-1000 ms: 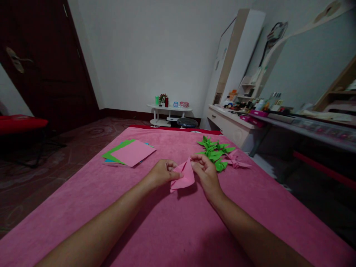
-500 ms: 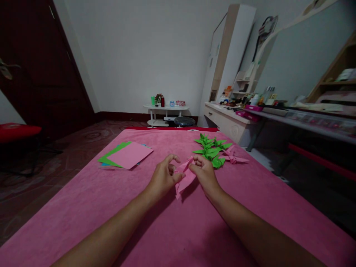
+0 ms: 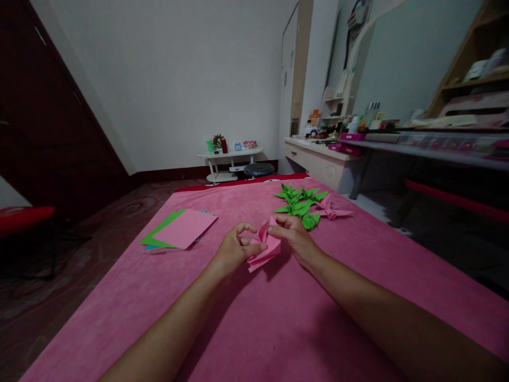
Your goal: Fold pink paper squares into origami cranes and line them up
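Both my hands meet over a folded pink paper piece in the middle of the pink-covered table. My left hand pinches its left side with thumb and curled fingers. The paper's top is pinched by my right hand, fingers closed on it. Just beyond my right hand lies a heap of green folded paper figures with a pink folded figure beside it on the right.
A stack of flat sheets, pink on top of green and blue, lies at the left of the table. A white desk with clutter stands to the right, a small white side table by the far wall, a red seat at left.
The pink paper has been folded smaller and lies lower between my hands. My head has tilted and turned, so the room has shifted in view.
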`<act>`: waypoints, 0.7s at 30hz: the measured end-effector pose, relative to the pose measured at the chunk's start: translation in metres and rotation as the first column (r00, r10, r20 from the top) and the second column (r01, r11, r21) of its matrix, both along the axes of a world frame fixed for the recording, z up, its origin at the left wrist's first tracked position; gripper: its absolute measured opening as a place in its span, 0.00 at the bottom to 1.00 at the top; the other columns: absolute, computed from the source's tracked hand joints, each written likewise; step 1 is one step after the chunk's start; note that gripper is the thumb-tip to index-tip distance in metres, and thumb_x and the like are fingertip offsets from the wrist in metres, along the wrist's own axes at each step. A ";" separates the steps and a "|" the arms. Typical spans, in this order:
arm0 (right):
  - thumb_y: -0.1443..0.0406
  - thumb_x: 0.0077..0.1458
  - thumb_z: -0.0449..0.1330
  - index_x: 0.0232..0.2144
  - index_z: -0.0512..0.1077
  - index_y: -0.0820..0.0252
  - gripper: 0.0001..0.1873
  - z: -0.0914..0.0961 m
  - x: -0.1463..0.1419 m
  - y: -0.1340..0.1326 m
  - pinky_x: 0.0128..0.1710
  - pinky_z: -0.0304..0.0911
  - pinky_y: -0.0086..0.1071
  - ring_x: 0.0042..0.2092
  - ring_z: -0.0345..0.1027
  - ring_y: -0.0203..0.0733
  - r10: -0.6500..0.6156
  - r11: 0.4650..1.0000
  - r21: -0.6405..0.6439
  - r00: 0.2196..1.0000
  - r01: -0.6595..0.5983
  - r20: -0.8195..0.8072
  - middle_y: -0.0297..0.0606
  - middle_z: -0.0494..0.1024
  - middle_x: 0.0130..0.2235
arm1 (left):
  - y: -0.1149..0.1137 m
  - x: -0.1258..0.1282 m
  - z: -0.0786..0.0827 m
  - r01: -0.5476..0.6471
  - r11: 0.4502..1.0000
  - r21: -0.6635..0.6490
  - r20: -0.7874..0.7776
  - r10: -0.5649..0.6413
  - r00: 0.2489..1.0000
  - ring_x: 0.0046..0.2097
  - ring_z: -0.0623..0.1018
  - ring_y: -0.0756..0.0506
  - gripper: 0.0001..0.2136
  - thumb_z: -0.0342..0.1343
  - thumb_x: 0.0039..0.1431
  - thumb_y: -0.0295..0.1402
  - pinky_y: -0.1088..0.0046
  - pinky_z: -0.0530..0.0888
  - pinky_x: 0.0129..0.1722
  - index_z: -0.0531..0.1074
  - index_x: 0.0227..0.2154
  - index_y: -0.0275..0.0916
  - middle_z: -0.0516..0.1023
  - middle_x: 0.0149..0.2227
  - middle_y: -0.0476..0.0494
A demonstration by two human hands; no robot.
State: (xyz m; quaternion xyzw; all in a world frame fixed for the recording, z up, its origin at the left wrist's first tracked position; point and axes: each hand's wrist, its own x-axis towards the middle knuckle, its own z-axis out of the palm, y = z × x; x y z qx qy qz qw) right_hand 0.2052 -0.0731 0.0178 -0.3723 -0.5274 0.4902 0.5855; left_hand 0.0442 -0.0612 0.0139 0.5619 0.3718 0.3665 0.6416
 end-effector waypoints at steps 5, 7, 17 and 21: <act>0.65 0.38 0.62 0.29 0.73 0.63 0.11 0.004 0.005 0.000 0.27 0.56 0.27 0.26 0.63 0.35 0.104 0.995 -0.006 0.995 -0.103 0.015 0.32 0.72 0.24 | -0.004 0.001 0.004 -0.007 0.997 -0.075 -0.003 0.007 1.000 0.17 0.70 0.52 0.28 0.69 0.30 0.36 0.81 0.61 0.18 0.60 0.34 0.39 0.73 0.19 0.52; 0.66 0.36 0.64 0.30 0.73 0.63 0.13 0.005 0.006 0.001 0.27 0.56 0.27 0.26 0.63 0.34 0.125 0.992 -0.016 0.992 -0.124 0.028 0.32 0.73 0.25 | -0.004 0.001 0.004 -0.008 0.997 -0.079 -0.010 0.008 1.000 0.17 0.69 0.53 0.28 0.69 0.30 0.36 0.81 0.61 0.18 0.60 0.34 0.39 0.73 0.18 0.52; 0.63 0.38 0.63 0.19 0.70 0.64 0.09 -0.002 0.006 0.006 0.23 0.52 0.26 0.21 0.58 0.31 0.007 0.993 -0.120 0.999 -0.003 0.033 0.30 0.69 0.19 | -0.007 0.006 0.001 -0.057 0.988 0.145 0.070 0.047 0.996 0.14 0.62 0.56 0.26 0.66 0.38 0.36 0.84 0.56 0.15 0.59 0.39 0.40 0.65 0.14 0.61; 0.63 0.37 0.63 0.19 0.70 0.64 0.08 -0.003 0.007 0.007 0.23 0.52 0.27 0.21 0.58 0.32 -0.002 0.988 -0.156 1.000 0.000 -0.008 0.30 0.67 0.17 | -0.014 0.010 0.004 -0.092 0.971 0.221 0.111 0.069 0.991 0.16 0.63 0.57 0.23 0.66 0.38 0.34 0.84 0.57 0.17 0.64 0.38 0.37 0.64 0.16 0.60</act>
